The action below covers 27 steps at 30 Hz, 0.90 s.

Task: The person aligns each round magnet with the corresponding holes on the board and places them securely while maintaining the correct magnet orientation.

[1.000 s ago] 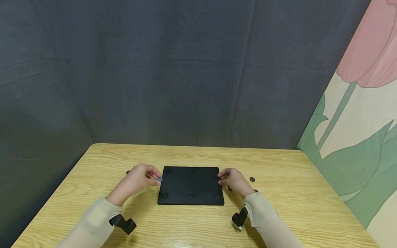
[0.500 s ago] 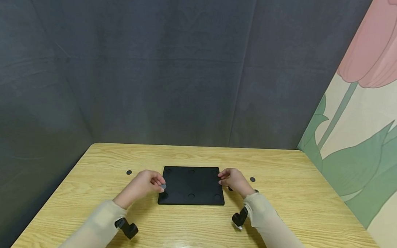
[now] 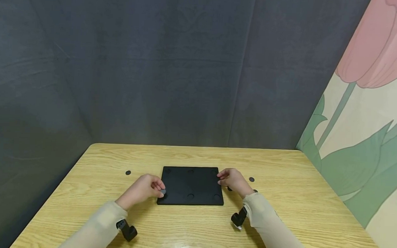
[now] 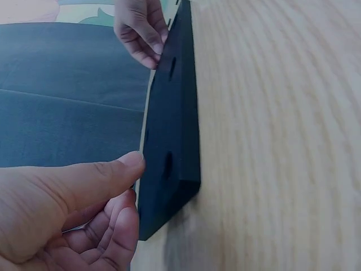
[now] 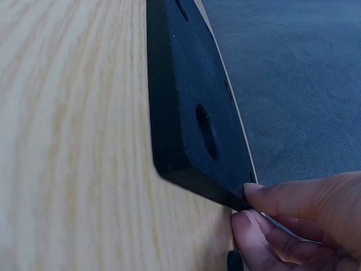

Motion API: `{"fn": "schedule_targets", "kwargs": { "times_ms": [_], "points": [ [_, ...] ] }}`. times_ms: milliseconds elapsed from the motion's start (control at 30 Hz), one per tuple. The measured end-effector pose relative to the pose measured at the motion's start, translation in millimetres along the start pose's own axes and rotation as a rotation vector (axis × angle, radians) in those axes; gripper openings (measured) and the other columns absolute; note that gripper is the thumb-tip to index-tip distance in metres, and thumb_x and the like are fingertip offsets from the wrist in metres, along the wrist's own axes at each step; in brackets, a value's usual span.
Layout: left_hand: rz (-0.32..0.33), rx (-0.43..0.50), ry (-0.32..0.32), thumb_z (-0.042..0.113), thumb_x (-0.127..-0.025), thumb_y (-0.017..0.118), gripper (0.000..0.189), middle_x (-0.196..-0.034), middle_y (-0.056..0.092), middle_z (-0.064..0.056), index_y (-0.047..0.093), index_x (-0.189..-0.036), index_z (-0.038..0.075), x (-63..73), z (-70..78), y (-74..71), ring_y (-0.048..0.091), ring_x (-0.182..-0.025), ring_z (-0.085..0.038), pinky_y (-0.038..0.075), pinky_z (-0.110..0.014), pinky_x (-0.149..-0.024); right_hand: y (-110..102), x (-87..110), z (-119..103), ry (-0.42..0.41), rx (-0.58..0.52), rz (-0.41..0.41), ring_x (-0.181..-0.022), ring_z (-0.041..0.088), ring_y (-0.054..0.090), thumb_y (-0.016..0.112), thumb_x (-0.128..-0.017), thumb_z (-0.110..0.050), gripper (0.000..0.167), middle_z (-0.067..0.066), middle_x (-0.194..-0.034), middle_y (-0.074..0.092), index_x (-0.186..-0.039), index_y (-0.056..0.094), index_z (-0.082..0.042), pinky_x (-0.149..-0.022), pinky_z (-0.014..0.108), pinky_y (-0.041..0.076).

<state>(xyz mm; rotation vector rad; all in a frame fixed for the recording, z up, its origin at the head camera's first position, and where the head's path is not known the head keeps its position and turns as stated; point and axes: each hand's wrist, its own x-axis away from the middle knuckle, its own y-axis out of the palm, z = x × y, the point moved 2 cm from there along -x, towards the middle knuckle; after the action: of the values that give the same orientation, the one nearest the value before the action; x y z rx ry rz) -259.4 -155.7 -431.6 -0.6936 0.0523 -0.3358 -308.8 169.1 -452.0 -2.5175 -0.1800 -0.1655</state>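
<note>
A flat black board (image 3: 193,183) with several round recesses lies on the wooden table in the head view. My left hand (image 3: 146,188) pinches a small dark grey disc (image 3: 163,191) between thumb and fingertips, over the board's near left corner, close to the recess there. In the left wrist view the thumb and curled fingers hide most of that disc. At the board's right edge, my right hand (image 3: 234,181) grips the rim, its thumb (image 5: 265,197) on the top face and a finger against the side.
A loose dark disc (image 3: 128,172) lies on the table (image 3: 181,225) left of the board. Another disc (image 3: 251,179) is at the right, with more partly hidden by the right hand and wrist. A dark curtain (image 3: 167,72) hangs behind the table.
My left hand has moved nearer and slightly right with the disc, from the board's left edge to its near left corner, uncovering the loose disc behind it. The right hand has stayed put.
</note>
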Motion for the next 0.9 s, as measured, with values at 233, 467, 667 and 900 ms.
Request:
{"fn": "schedule_targets", "kwargs": {
  "times_ms": [233, 467, 667, 900],
  "points": [
    [-0.020, -0.004, 0.016, 0.004, -0.078, 0.078, 0.013, -0.075, 0.060, -0.001, 0.069, -0.086, 0.005, -0.6, -6.6, 5.2, 0.055, -0.069, -0.014, 0.046, -0.024, -0.059, 0, 0.4, 0, 0.002, -0.027, -0.005, -0.081, 0.019, 0.062, 0.068, -0.083, 0.006, 0.021, 0.012, -0.095, 0.062, -0.103, 0.065, 0.001, -0.072, 0.031, 0.054],
    [-0.021, -0.012, 0.015, 0.004, -0.077, 0.079, 0.014, -0.074, 0.059, 0.000, 0.069, -0.085, 0.005, -2.0, -10.2, 8.5, 0.054, -0.069, -0.014, 0.046, -0.024, -0.059, 0, -0.2, 1, 0.000, 0.000, 0.002, -0.081, 0.018, 0.061, 0.069, -0.083, 0.005, 0.020, 0.011, -0.094, 0.063, -0.102, 0.066, 0.001, -0.071, 0.030, 0.053],
    [-0.018, -0.013, -0.004, 0.003, -0.076, 0.079, 0.014, -0.074, 0.059, -0.001, 0.069, -0.085, 0.005, -1.3, -9.6, 9.9, 0.053, -0.069, -0.014, 0.045, -0.024, -0.060, 0, 0.6, 0, -0.006, -0.001, 0.007, -0.080, 0.018, 0.061, 0.069, -0.083, 0.005, 0.020, 0.011, -0.094, 0.063, -0.102, 0.066, 0.001, -0.071, 0.030, 0.053],
    [-0.014, -0.005, -0.027, 0.003, -0.076, 0.080, 0.014, -0.074, 0.058, -0.001, 0.069, -0.085, 0.005, -2.3, -9.1, 10.8, 0.053, -0.068, -0.014, 0.045, -0.024, -0.060, 1, 0.0, 1, -0.010, 0.008, 0.007, -0.080, 0.018, 0.061, 0.069, -0.083, 0.005, 0.020, 0.011, -0.093, 0.063, -0.102, 0.066, 0.001, -0.069, 0.029, 0.052]
  ]
}}
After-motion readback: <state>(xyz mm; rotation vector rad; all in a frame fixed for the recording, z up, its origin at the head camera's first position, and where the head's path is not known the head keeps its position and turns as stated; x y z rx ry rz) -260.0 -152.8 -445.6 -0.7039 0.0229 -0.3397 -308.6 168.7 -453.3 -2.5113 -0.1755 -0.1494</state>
